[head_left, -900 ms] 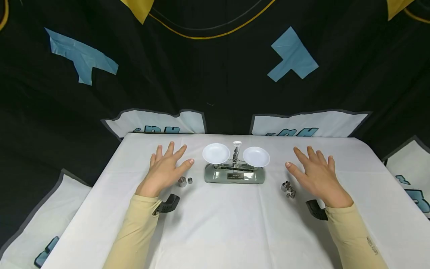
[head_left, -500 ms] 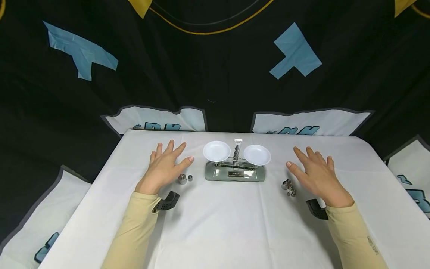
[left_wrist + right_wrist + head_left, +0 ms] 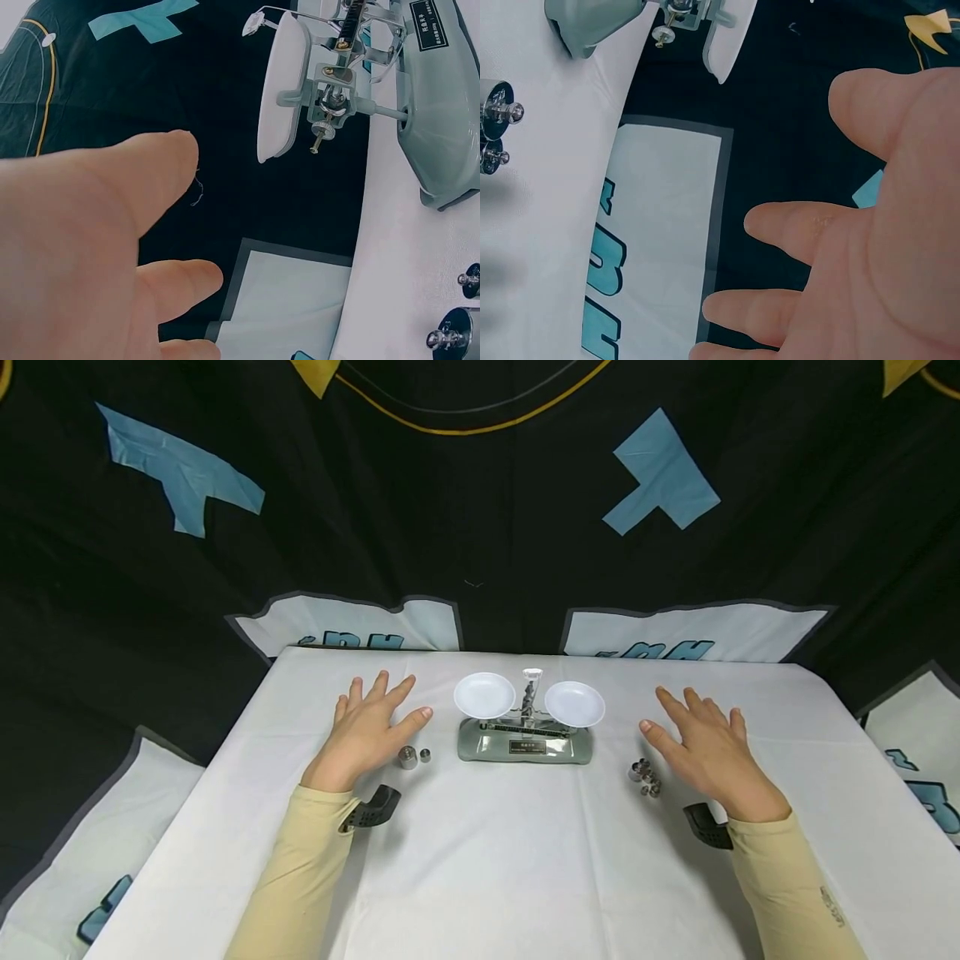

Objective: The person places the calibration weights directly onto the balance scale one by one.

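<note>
A balance scale with a grey-green base point(image 3: 525, 750) stands toward the back of the table. It carries two white pans, the left pan point(image 3: 484, 696) and the right pan point(image 3: 574, 704), both bare. My left hand point(image 3: 365, 732) is spread with straight fingers to the left of the scale, holding nothing. Beside its thumb stand a larger metal weight point(image 3: 407, 757) and a smaller metal weight point(image 3: 425, 756). On the other side my right hand point(image 3: 710, 753) is spread too, palm down and holding nothing. A cluster of several small metal weights point(image 3: 646, 777) stands just left of it.
A white cloth point(image 3: 480, 868) covers the table. Behind it hangs a black curtain point(image 3: 420, 543) with blue tape pieces point(image 3: 663, 474) and white printed panels point(image 3: 697, 631). Each wrist wears a black camera mount, seen as the left mount point(image 3: 372, 808) and the right mount point(image 3: 707, 825).
The head view has tilted slightly, so the scale and curtain sit a little higher in frame. Both hands keep their spread pose, and the scale and weights stay where they were.
</note>
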`<state>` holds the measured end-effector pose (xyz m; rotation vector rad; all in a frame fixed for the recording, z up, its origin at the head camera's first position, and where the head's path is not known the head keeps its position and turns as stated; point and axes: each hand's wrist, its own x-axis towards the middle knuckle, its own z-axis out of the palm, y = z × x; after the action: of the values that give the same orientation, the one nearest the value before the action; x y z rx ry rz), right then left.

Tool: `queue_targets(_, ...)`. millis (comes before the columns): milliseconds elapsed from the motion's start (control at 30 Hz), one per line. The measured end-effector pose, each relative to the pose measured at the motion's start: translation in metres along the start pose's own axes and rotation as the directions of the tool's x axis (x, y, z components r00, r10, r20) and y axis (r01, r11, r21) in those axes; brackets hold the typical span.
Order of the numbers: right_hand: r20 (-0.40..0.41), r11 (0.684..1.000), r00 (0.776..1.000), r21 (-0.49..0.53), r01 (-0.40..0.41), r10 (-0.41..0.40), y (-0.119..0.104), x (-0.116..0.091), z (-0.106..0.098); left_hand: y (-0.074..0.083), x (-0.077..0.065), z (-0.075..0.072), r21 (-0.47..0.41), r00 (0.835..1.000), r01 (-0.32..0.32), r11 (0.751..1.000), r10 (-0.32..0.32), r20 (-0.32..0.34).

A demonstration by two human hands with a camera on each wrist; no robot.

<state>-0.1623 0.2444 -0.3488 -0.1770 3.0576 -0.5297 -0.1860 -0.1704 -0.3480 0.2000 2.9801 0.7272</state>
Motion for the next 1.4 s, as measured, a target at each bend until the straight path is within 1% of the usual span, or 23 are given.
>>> queue_targets(167,-0.004,1.0,1.0,-0.001,0.002,-0.002,0.001,0.0,0.001,0.001,0.001,0.001,-0.005,1.0,0.003,1.0,-0.003,0.004)
queue_targets(367,-0.006,1.0,1.0,-0.004,0.004,-0.004,0.001,0.0,0.001,-0.001,0.004,0.006,-0.003,1.0,-0.01,1.0,0.01,0.023)
queue_targets(567,-0.005,1.0,1.0,-0.006,0.007,-0.007,0.001,0.001,0.001,0.0,0.01,0.019,0.014,0.998,-0.023,1.0,0.023,0.059)
queue_targets(700,-0.002,1.0,1.0,-0.006,0.005,-0.005,0.001,0.001,0.001,0.002,0.013,0.03,0.014,0.997,-0.041,0.999,0.04,0.066)
queue_targets(867,-0.001,1.0,1.0,-0.002,0.007,-0.007,0.0,0.0,0.002,0.004,0.016,0.042,-0.006,0.992,-0.099,0.995,0.099,0.081)
queue_targets(1033,-0.002,1.0,1.0,0.002,0.012,-0.012,0.001,0.0,0.003,0.004,0.019,0.054,-0.075,0.978,-0.173,0.982,0.18,0.1)
queue_targets(1100,-0.005,1.0,1.0,0.006,0.016,-0.016,0.001,0.0,0.003,0.005,0.021,0.059,-0.112,0.975,-0.194,0.975,0.204,0.086)
queue_targets(1200,-0.003,1.0,1.0,0.011,0.018,-0.018,0.001,0.0,0.004,0.004,0.024,0.067,-0.173,0.975,-0.213,0.962,0.221,0.032)
queue_targets(1300,0.003,1.0,1.0,0.011,0.015,-0.015,0.001,0.0,0.004,0.005,0.026,0.075,-0.224,0.978,-0.208,0.952,0.205,-0.035)
queue_targets(1400,0.003,1.0,1.0,0.012,0.016,-0.016,0.0,0.001,0.005,0.008,0.027,0.082,-0.267,0.976,-0.215,0.94,0.198,-0.09)
